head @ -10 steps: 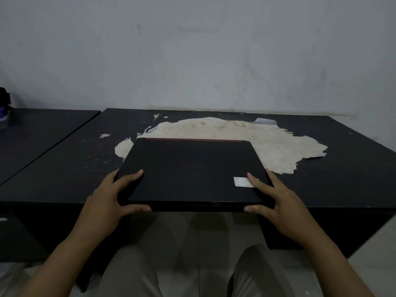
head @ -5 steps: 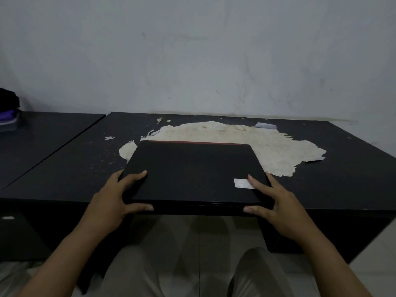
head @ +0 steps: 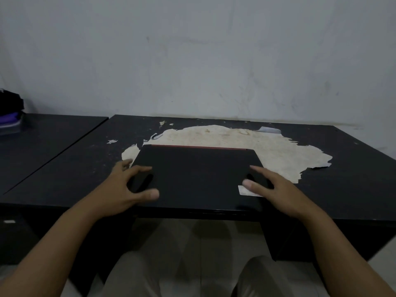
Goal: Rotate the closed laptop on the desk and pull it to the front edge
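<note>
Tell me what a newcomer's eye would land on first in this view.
First, the big pale patch where the black desk has peeled, at its middle toward the wall. Next, the closed black laptop with a red strip on its far edge, lying square at the desk's front edge. The left hand and right hand spread over its near corners, fingers open.

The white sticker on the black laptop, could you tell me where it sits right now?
In the head view, the white sticker lies at the black laptop's near-right corner, partly under the right hand.
</note>
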`<state>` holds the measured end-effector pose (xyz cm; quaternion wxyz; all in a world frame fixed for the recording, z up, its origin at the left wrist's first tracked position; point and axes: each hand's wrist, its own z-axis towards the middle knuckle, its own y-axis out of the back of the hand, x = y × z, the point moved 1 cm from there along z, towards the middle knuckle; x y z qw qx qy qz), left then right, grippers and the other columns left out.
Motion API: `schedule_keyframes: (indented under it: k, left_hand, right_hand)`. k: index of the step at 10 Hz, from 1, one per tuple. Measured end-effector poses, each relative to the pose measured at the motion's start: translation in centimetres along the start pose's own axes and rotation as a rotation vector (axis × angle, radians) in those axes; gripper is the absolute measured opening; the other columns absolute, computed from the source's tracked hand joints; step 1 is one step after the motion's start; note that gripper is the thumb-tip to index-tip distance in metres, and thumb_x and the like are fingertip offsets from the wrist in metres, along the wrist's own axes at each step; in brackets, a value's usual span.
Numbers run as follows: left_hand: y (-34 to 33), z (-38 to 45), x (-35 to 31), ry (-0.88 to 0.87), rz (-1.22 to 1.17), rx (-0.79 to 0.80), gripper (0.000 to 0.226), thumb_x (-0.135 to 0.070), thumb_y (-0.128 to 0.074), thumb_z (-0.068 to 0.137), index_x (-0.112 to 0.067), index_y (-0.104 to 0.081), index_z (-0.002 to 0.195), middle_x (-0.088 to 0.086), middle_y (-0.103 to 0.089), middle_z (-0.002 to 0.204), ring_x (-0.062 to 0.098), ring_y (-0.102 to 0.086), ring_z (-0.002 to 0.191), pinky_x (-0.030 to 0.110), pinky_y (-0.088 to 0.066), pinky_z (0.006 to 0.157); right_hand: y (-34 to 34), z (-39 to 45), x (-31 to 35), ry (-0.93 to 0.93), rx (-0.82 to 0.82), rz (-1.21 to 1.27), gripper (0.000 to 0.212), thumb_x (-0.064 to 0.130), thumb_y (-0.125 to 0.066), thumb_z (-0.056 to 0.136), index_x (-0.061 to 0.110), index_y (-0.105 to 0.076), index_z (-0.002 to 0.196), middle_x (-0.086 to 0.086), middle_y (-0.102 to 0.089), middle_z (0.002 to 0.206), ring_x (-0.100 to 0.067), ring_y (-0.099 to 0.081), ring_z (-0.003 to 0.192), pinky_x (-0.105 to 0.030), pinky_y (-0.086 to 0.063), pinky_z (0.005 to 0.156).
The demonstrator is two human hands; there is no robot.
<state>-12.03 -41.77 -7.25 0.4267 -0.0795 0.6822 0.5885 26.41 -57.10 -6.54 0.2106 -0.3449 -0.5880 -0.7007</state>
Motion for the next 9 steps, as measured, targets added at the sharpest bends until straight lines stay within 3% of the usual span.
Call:
schedule_keyframes:
  k: [1, 2, 3, 4, 5, 6, 7, 9]
  left_hand:
    - [0.0, 4.4, -0.9, -0.006, 0.034, 0.001, 0.097, -0.099, -0.044, 0.062, -0.049, -0.045, 0.145, -0.007, -0.015, 0.166, 0.016, -0.02, 0.151, 0.042, -0.021, 0.121]
    - [-0.5, 9.1, -1.3, 0.001, 0.128, -0.005, 0.098, -0.097, -0.034, 0.069, -0.044, -0.04, 0.151, -0.005, -0.017, 0.168, 0.016, -0.016, 0.153, 0.045, -0.015, 0.122]
    - [-0.9, 12.9, -0.6, 0.026, 0.228, 0.018, 0.107, -0.099, -0.028, 0.067, -0.038, -0.038, 0.154, 0.002, -0.019, 0.168, 0.021, -0.013, 0.154, 0.047, -0.013, 0.123]
    - [-0.8, 15.7, 0.7, 0.011, 0.299, 0.018, 0.108, -0.097, -0.025, 0.069, -0.031, -0.042, 0.153, 0.007, -0.033, 0.162, 0.025, -0.022, 0.151, 0.048, -0.017, 0.121]
    - [-0.9, 16.8, 1.4, 0.031, 0.319, -0.004, 0.072, -0.074, -0.037, 0.091, -0.034, -0.045, 0.149, 0.009, -0.041, 0.154, 0.033, -0.03, 0.145, 0.048, -0.022, 0.119]
    - [-1.4, 16.9, 2.0, 0.032, 0.317, -0.062, 0.059, -0.068, -0.038, 0.094, -0.041, -0.047, 0.145, 0.008, -0.043, 0.147, 0.034, -0.031, 0.142, 0.051, -0.026, 0.116]
    - [-1.5, 16.9, 2.0, 0.025, 0.328, -0.063, 0.058, -0.069, -0.039, 0.093, -0.042, -0.048, 0.144, 0.007, -0.044, 0.146, 0.033, -0.031, 0.142, 0.052, -0.027, 0.115]
    - [-0.8, 16.7, 0.4, 0.024, 0.335, -0.03, 0.064, -0.064, -0.042, 0.096, -0.031, -0.042, 0.152, 0.009, -0.037, 0.157, 0.032, -0.032, 0.145, 0.047, -0.026, 0.118]
  right_hand:
    - [-0.2, 4.8, 0.3, -0.066, -0.045, -0.046, 0.087, 0.079, -0.058, 0.079, 0.036, -0.042, 0.152, 0.005, -0.036, 0.16, -0.021, -0.038, 0.144, -0.037, -0.035, 0.103]
    - [-0.5, 9.4, -0.4, -0.088, -0.048, -0.076, 0.1, 0.093, -0.057, 0.067, 0.036, -0.047, 0.148, 0.004, -0.042, 0.156, -0.021, -0.044, 0.14, -0.042, -0.038, 0.112]
    - [-0.3, 12.6, -1.1, -0.121, -0.046, -0.082, 0.103, 0.091, -0.055, 0.069, 0.031, -0.045, 0.151, 0.0, -0.041, 0.158, -0.023, -0.043, 0.142, -0.046, -0.035, 0.115]
    - [-0.3, 14.4, -1.2, -0.161, -0.02, -0.084, 0.095, 0.081, -0.056, 0.078, 0.026, -0.041, 0.154, -0.004, -0.038, 0.16, -0.026, -0.039, 0.144, -0.045, -0.031, 0.117]
    - [-0.5, 15.2, -1.6, -0.18, -0.028, -0.169, 0.09, 0.081, -0.055, 0.079, 0.028, -0.045, 0.151, -0.01, -0.041, 0.155, -0.031, -0.046, 0.137, -0.044, -0.036, 0.112]
    - [-0.7, 15.4, -1.7, -0.176, -0.048, -0.236, 0.085, 0.077, -0.057, 0.082, 0.028, -0.046, 0.15, -0.014, -0.042, 0.149, -0.034, -0.051, 0.13, -0.043, -0.04, 0.108]
    - [-0.9, 15.2, -1.6, -0.159, -0.059, -0.267, 0.084, 0.077, -0.054, 0.083, 0.028, -0.045, 0.151, -0.015, -0.041, 0.148, -0.035, -0.053, 0.129, -0.043, -0.041, 0.107]
    - [-0.7, 15.3, 0.7, -0.255, 0.027, -0.419, 0.081, 0.073, -0.046, 0.091, 0.033, -0.027, 0.159, -0.018, -0.02, 0.16, -0.043, -0.038, 0.141, -0.05, -0.031, 0.115]
